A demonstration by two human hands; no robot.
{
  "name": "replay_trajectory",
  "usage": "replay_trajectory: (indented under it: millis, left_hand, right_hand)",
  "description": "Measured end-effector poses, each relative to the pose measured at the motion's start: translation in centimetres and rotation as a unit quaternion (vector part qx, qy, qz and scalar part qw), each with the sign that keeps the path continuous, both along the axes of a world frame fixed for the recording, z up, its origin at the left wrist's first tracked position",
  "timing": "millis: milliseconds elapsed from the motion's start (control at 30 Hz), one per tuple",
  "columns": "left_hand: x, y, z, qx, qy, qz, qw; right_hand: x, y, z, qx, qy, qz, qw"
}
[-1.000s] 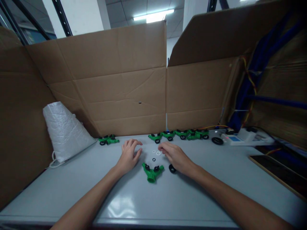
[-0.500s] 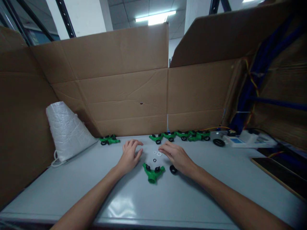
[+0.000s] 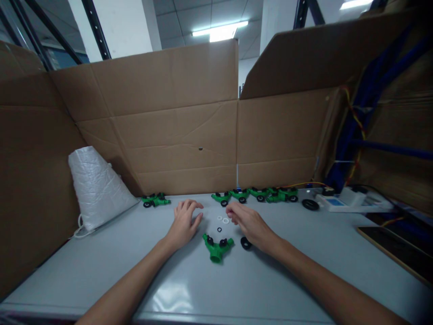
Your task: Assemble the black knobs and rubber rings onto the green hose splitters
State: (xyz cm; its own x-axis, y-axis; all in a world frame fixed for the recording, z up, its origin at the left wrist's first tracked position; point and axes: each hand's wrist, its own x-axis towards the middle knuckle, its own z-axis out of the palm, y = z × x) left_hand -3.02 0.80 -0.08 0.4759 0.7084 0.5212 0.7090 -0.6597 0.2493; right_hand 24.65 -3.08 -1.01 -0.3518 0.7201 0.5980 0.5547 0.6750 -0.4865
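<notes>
A green Y-shaped plastic fitting [image 3: 216, 248] with two black caps lies on the grey table [image 3: 209, 289] between my hands. My left hand [image 3: 184, 221] rests flat on the table just left of it, fingers spread and empty. My right hand [image 3: 248, 223] lies palm down to the right, fingers loosely curved, tips close to two small white rings [image 3: 222, 220] and a small black ring [image 3: 219, 229]. A black round part [image 3: 245, 243] sits by my right wrist.
A row of green fittings [image 3: 257, 194] lines the back cardboard wall [image 3: 189, 135], with one more green fitting [image 3: 154, 199] to the left. A white woven bag [image 3: 96, 187] stands at the left. A black ring [image 3: 310, 204], a white device [image 3: 348, 201] and cables lie at the right.
Both hands stay in place on the table; the view has shifted slightly. My right fingertips have curled a little toward the white rings.
</notes>
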Motion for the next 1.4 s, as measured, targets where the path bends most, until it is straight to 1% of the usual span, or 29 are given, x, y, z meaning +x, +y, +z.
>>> replay_trajectory:
  millis: [133, 267, 467, 700, 900, 1200, 1400]
  left_hand:
    - [-0.05, 0.0, -0.01, 0.003, 0.001, -0.002, 1.0]
    - [-0.11, 0.04, -0.01, 0.006, 0.002, -0.005, 1.0]
    - [-0.05, 0.15, -0.03, 0.004, 0.004, 0.0, 1.0]
    - [-0.02, -0.01, 0.07, 0.006, 0.007, -0.002, 1.0]
    - [-0.04, 0.04, -0.01, 0.005, 0.002, -0.003, 1.0]
    - [-0.05, 0.07, -0.07, 0.002, 0.007, -0.006, 1.0]
    - [0.05, 0.0, -0.02, 0.002, 0.007, -0.002, 1.0]
  right_hand:
    - [-0.04, -0.1, 0.16, -0.012, 0.008, -0.01, 1.0]
    - [-0.03, -0.14, 0.38, 0.012, -0.01, -0.019, 1.0]
    - [-0.01, 0.15, 0.08, 0.025, -0.024, -0.028, 0.999]
    - [0.05, 0.09, 0.13, 0.012, -0.024, -0.013, 1.0]
    - [0.14, 0.08, -0.05, -0.006, -0.017, -0.018, 1.0]
    - [-0.06, 0.0, 0.35, 0.045, -0.029, -0.034, 0.998]
    - [-0.16, 0.04, 0.38, 0.049, -0.027, -0.032, 0.998]
